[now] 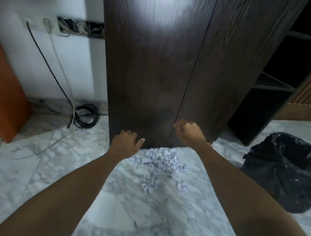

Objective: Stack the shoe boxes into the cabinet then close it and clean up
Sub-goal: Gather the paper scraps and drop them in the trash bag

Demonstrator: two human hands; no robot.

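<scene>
Now both hands sit low on the cabinet (155, 62), its doors shut.
Left hand (125, 142) presses flat, fingers spread; right hand (189, 130) curls loosely at the door seam. Paper balls (158, 164) litter the floor (53, 175) below; bin (284, 171) at right.

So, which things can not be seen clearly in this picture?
- Shoe boxes: hidden behind the shut cabinet doors, head view.
- Right hand fingertips: curled at the door seam; grip unclear.
- Bin bag contents: too dark.
- Orange object: cut off by the left edge.
- Crumpled paper: blurred, count unclear.
</scene>
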